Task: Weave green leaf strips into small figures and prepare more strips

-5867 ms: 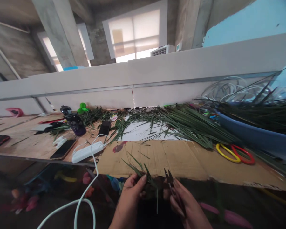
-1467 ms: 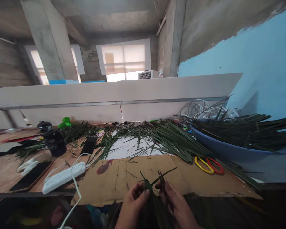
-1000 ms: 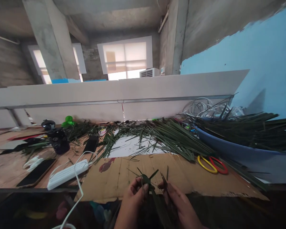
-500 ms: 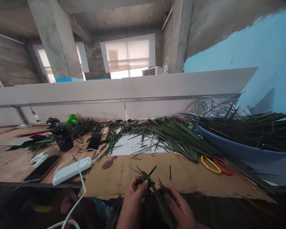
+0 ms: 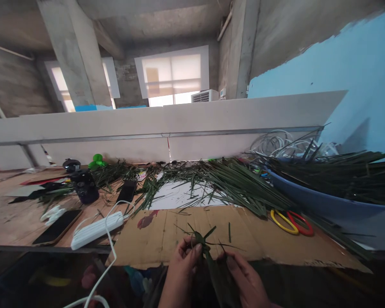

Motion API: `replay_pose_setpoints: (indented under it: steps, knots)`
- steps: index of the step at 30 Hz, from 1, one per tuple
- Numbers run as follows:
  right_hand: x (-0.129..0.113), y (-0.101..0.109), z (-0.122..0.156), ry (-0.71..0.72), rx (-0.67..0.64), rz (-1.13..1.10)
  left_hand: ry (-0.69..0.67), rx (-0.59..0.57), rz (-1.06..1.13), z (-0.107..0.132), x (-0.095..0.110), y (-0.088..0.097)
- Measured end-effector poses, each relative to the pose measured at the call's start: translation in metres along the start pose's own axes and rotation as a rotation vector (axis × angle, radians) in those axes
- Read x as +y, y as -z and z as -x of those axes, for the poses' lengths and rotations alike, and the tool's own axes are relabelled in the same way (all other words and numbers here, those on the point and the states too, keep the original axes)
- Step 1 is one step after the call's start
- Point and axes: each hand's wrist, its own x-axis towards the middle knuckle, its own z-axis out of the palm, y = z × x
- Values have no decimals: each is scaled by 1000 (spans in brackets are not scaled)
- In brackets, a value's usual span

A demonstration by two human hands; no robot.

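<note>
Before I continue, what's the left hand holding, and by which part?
The left hand pinches a green leaf piece near its upper end, where thin strips fan out.

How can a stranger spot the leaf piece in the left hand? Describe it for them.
Find the brown cardboard sheet. By the middle of its near edge, the left hand pinches a dark green leaf piece. Unlike the loose leaves beyond the cardboard, it is held, with narrow ends splaying out.

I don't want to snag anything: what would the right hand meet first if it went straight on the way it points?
Probably the long folded dark-green leaf strip held in the left hand, just left of the right hand; depth is unclear.
</note>
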Motion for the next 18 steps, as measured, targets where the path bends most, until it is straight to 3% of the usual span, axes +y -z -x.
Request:
replay_pose_setpoints:
  steps: [5, 8, 14, 16, 18]
  knots:
    - [4, 7, -1, -9, -5, 33, -20, -21, -33, -1, 0, 0]
    - [-7, 18, -9, 60, 49, 257, -2, -11, -36, -2, 1, 3]
    - [-35, 46, -53, 432, 101, 1075, -51, 7, -37, -9, -2, 10]
    - [-40, 47, -64, 549, 97, 1222, -45, -4, -46, -9, -3, 10]
    - [-45, 41, -67, 604, 23, 1198, -38, -33, -65, -8, -4, 8]
